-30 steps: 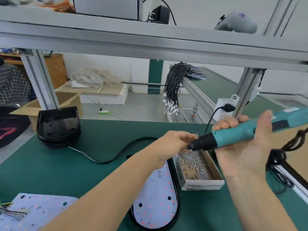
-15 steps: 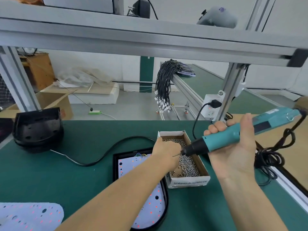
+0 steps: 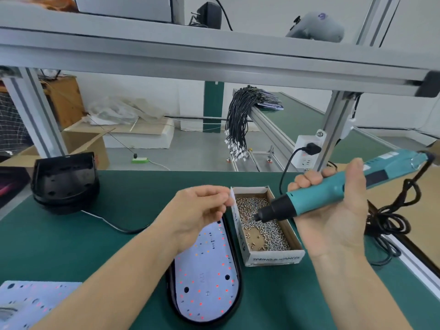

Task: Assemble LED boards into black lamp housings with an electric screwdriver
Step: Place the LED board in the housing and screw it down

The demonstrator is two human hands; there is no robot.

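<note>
A white LED board (image 3: 204, 279) with red dots lies in a black oval lamp housing (image 3: 238, 279) at the front centre of the green mat. My right hand (image 3: 333, 210) grips the teal electric screwdriver (image 3: 316, 198), whose black nose points down-left. Its tip hangs over the silver screws in an open cardboard box (image 3: 276, 257). My left hand (image 3: 200, 210) hovers above the board's far end, beside the box's left wall. Its fingers curl in toward the thumb, and I see nothing between them.
A stack of black housings (image 3: 65, 182) stands at the far left of the mat, with a black cable (image 3: 114, 226) running from it. Spare LED boards (image 3: 26, 303) lie at the front left. The screwdriver's coiled cord (image 3: 390, 217) lies at the right edge. An aluminium frame beam (image 3: 214, 58) crosses overhead.
My left hand has drawn back to the left, away from the screwdriver tip and out of the screw box. The screwdriver stays angled over the box.
</note>
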